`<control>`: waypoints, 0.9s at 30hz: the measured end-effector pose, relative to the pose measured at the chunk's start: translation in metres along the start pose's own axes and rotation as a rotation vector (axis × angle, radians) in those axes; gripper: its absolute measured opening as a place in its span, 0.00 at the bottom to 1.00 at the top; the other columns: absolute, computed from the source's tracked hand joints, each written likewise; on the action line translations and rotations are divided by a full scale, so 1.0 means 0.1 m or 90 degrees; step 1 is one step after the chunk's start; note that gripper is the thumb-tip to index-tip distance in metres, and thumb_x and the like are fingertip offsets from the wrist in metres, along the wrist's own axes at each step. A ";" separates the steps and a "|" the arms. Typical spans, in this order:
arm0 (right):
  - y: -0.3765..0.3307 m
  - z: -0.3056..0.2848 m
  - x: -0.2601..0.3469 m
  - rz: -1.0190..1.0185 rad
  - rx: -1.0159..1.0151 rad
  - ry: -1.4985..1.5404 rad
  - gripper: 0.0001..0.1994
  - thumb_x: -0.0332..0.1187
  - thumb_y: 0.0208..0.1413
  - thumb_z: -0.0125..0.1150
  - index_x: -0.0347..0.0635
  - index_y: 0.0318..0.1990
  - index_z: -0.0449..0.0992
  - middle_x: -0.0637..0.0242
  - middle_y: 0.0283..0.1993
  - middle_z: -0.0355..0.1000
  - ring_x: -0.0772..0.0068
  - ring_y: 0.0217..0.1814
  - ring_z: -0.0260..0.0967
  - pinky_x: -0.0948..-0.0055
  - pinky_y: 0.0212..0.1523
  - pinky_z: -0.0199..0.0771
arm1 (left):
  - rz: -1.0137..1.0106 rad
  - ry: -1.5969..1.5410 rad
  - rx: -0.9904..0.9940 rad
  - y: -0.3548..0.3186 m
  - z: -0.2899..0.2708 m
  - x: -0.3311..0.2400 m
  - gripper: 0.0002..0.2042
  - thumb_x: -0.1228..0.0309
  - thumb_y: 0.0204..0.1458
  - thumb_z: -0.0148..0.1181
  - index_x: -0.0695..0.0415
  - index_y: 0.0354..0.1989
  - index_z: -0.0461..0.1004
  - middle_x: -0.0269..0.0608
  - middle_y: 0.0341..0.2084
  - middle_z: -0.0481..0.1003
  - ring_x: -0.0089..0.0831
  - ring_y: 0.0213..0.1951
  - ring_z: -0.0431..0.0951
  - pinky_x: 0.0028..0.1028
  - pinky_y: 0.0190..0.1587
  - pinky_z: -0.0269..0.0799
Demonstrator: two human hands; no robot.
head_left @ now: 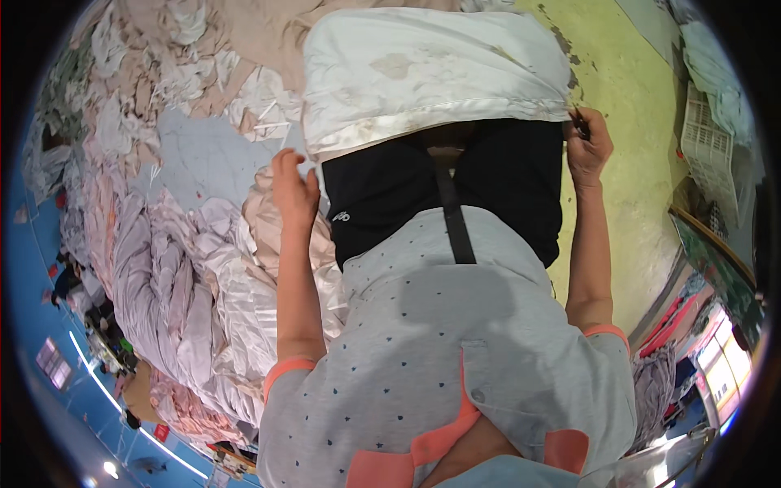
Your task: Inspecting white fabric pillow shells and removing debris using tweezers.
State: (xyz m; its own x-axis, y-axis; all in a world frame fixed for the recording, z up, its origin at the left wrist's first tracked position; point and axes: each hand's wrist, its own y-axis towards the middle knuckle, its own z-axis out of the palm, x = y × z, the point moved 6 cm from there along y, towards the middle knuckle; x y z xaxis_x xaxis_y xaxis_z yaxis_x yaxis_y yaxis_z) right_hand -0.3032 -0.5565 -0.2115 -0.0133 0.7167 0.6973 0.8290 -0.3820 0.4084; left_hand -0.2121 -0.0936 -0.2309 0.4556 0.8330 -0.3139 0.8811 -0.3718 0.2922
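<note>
Across my knees lies a wide white padded cloth (439, 69), stained brown in places, with a shiny band along its near edge. My left hand (294, 191) is raised beside its near left corner, fingers loosely curved and apart, with nothing seen in them. At the cloth's near right corner, my right hand (590, 150) is closed around a small dark tool (580, 124). Only part of that tool shows; its kind is hard to make out. Whether the right fingers also touch the cloth cannot be seen.
Heaped cream and peach fabric scraps (187, 57) spread at the far left. Crumpled lilac and pale satin cloth (171, 276) piles up along my left side. On the right are a yellowish worn floor (643, 163), a pale plastic crate (708, 146) and a dark-framed board (712, 252).
</note>
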 end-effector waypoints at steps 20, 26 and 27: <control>0.01 -0.02 0.11 0.033 -0.033 0.005 0.10 0.16 0.42 0.63 0.39 0.32 0.72 0.71 0.28 0.66 0.83 0.25 0.59 0.84 0.28 0.61 | -0.177 -0.297 0.023 0.51 -0.24 -0.66 0.16 0.76 0.42 0.66 0.57 0.43 0.74 0.44 0.46 0.71 0.36 0.48 0.71 0.29 0.45 0.67; 0.00 -0.04 0.12 0.047 -0.017 0.032 0.14 0.14 0.38 0.62 0.39 0.34 0.73 0.70 0.32 0.68 0.83 0.25 0.60 0.84 0.26 0.61 | -0.181 -0.308 0.018 0.51 -0.23 -0.63 0.15 0.77 0.42 0.67 0.58 0.41 0.75 0.45 0.45 0.72 0.35 0.46 0.72 0.27 0.43 0.68; 0.01 -0.05 0.17 0.025 -0.016 0.006 0.15 0.14 0.37 0.62 0.40 0.34 0.74 0.70 0.34 0.68 0.84 0.25 0.61 0.84 0.26 0.61 | -0.179 -0.306 0.019 0.51 -0.23 -0.63 0.15 0.77 0.42 0.67 0.58 0.41 0.75 0.45 0.45 0.72 0.34 0.46 0.72 0.27 0.42 0.68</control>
State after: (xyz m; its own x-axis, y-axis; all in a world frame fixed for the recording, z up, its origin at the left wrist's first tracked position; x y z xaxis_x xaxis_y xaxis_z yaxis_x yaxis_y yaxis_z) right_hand -0.3057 -0.5481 -0.1964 0.0139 0.6950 0.7189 0.8143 -0.4251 0.3952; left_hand -0.1991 -0.1557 -0.1757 0.2024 0.6237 -0.7551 0.9772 -0.1789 0.1142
